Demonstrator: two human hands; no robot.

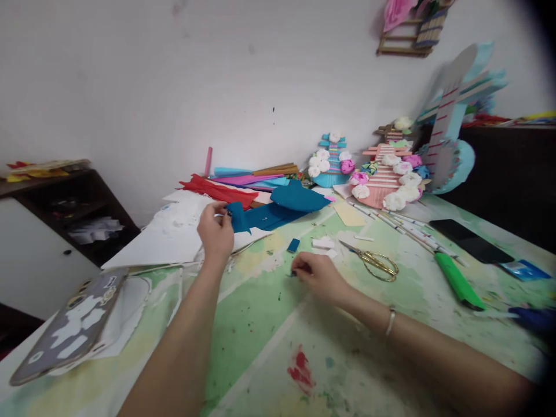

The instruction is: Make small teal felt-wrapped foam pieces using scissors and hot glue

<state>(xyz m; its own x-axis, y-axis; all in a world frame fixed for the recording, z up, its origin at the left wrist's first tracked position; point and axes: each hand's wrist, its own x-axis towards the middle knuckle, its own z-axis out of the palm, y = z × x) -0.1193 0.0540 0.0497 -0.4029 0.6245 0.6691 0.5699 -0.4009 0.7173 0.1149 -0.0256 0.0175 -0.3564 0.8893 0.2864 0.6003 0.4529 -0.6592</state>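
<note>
My left hand (216, 229) is closed on a piece of dark blue crepe paper (237, 216), held by its edge above the pile of paper. Behind it lies a larger dark blue crepe sheet (299, 197), partly folded over. My right hand (319, 277) is pinched low over the green-and-white tabletop (256, 313). A tiny dark blue scrap (292, 274) shows at its fingertips, too small to tell more. Just beyond that hand rests a small blue rectangle (293, 245) beside white pieces (324, 244). Gold-handled scissors (376, 262) lie to its right, their blades pointing away to the left.
White sheets (165, 234) and red crepe paper (219, 191) lie at the back left. A phone in a case (72, 330) is at the left edge. On the right are a green cutter (458, 281), striped sticks (403, 226) and a black phone (471, 240). Flower-decorated instrument models (386, 179) stand behind.
</note>
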